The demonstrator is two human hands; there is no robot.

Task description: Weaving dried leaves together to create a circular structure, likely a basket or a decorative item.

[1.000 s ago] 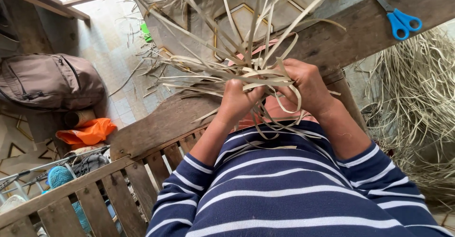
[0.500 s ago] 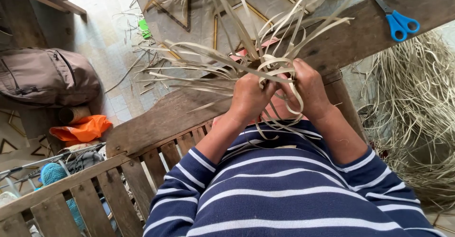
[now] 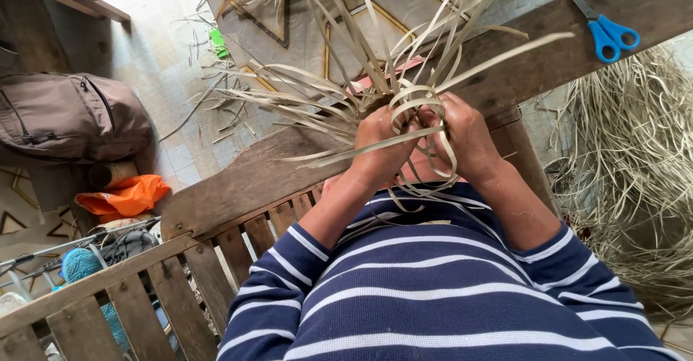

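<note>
Both our hands, left hand (image 3: 381,144) and right hand (image 3: 465,133), gripped the palm strips (image 3: 339,105) above the wooden bench (image 3: 245,180); weave barely begun, most strips loose, splayed outward.

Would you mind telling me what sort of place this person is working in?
Probably a home craft or weaving spot: both hands work pale dried leaf strips over a rough wooden bench, a heap of loose strips lies alongside, and blue scissors rest nearby.

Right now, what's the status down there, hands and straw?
Left hand and right hand both clenched on the bundle of pale straw strips, loose ends fanning out. Blue-handled scissors untouched on the wooden plank. Nothing blocking.
</note>
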